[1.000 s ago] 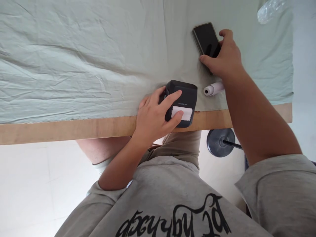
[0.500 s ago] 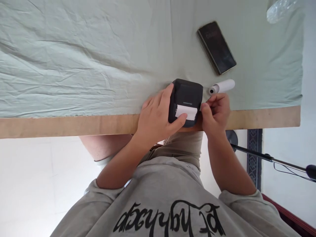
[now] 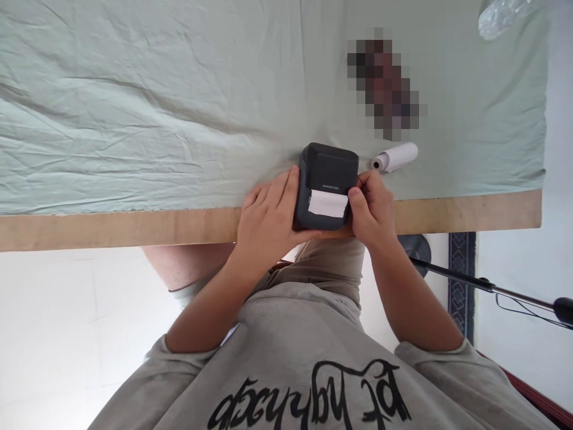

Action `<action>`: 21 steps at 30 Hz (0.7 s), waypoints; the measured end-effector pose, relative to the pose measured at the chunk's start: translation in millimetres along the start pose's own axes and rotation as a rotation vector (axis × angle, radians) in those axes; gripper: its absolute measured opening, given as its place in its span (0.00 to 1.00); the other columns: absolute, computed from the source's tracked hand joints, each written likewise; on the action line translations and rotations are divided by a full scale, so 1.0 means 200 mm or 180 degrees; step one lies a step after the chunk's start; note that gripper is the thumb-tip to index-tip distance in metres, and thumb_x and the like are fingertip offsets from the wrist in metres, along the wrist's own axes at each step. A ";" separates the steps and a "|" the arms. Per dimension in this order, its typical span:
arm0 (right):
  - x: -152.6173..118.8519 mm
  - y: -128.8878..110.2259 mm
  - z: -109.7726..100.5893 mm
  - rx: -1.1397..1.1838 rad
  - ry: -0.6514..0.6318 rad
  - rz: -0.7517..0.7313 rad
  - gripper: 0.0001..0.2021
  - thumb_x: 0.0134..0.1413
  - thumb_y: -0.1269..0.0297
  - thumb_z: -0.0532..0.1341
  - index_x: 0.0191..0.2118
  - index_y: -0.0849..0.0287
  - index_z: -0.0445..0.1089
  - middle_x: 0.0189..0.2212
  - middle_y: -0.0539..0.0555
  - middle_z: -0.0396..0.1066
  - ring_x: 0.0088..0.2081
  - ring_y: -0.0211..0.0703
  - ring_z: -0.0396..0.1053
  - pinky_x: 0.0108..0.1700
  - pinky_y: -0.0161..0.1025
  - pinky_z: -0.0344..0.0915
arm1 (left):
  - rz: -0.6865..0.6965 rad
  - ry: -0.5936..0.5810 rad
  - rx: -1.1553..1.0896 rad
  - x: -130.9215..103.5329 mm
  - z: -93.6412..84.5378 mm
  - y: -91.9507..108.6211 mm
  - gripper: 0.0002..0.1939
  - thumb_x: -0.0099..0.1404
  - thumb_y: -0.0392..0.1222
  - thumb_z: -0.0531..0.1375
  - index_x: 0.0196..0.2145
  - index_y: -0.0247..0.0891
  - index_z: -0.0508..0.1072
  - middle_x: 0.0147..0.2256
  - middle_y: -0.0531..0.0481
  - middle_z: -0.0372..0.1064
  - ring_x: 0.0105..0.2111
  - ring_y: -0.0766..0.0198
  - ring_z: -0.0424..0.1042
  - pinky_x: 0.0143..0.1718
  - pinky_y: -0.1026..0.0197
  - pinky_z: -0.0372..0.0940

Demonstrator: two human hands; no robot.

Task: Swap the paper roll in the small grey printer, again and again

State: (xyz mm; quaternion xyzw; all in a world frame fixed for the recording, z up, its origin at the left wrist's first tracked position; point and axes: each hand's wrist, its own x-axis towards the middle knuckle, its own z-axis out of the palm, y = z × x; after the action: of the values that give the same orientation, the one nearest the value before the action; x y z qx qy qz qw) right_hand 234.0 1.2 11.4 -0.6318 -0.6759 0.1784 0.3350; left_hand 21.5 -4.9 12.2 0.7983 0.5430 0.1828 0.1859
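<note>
A small black portable printer (image 3: 332, 168) sits at the table's front edge, a short strip of white paper (image 3: 329, 203) sticking out of its front slot. My left hand (image 3: 271, 215) is braced along its left side, fingers straight and thumb stretched under the front edge, holding it steady. Against the printer's right side, my right hand (image 3: 373, 206) is closed with the thumb and index finger pinched together. Whatever lies between those fingertips is hidden. Just beyond the right hand lies a roll of white paper (image 3: 401, 156).
A green cloth (image 3: 156, 107) with creases covers the tabletop, leaving a bare wooden front edge (image 3: 111, 230). A pixelated patch hides the phone (image 3: 385, 89) at the back right. Clear plastic (image 3: 501, 18) lies in the far right corner. A black stand pole (image 3: 470, 280) stands right of my legs.
My left thumb has left the paper strip and slid down to the printer's front edge. The right hand has closed in against the printer's right side. The phone is now pixelated.
</note>
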 end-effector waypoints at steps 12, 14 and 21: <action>0.00 -0.04 0.01 -0.0361 -0.0188 0.0208 0.28 0.64 0.30 0.40 0.35 0.51 0.53 0.26 0.50 0.62 0.27 0.44 0.62 0.31 0.42 0.51 | -0.0119 0.0051 -0.0246 0.04 -0.03 -0.01 0.55 0.51 0.74 0.71 0.66 0.36 0.67 0.60 0.37 0.71 0.57 0.38 0.73 0.58 0.42 0.65; 0.00 -0.04 0.01 -0.0387 -0.0177 0.0252 0.28 0.63 0.29 0.39 0.35 0.51 0.52 0.26 0.50 0.62 0.27 0.45 0.61 0.31 0.42 0.51 | -0.0045 0.0063 -0.0272 0.04 -0.03 -0.02 0.54 0.51 0.75 0.69 0.65 0.36 0.68 0.59 0.36 0.72 0.57 0.38 0.73 0.58 0.41 0.64; -0.01 -0.05 0.02 -0.0456 -0.0291 0.0332 0.28 0.62 0.29 0.38 0.36 0.50 0.51 0.27 0.51 0.62 0.29 0.48 0.62 0.33 0.43 0.54 | 0.0157 0.0129 -0.0223 0.03 -0.02 -0.04 0.53 0.53 0.71 0.71 0.65 0.31 0.68 0.59 0.34 0.72 0.58 0.38 0.72 0.60 0.43 0.63</action>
State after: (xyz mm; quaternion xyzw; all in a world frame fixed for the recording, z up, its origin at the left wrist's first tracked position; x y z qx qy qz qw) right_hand 224.3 -1.8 13.9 -0.6797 -0.6676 0.1754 0.2481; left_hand 15.4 4.5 12.9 0.8005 0.5201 0.2222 0.1982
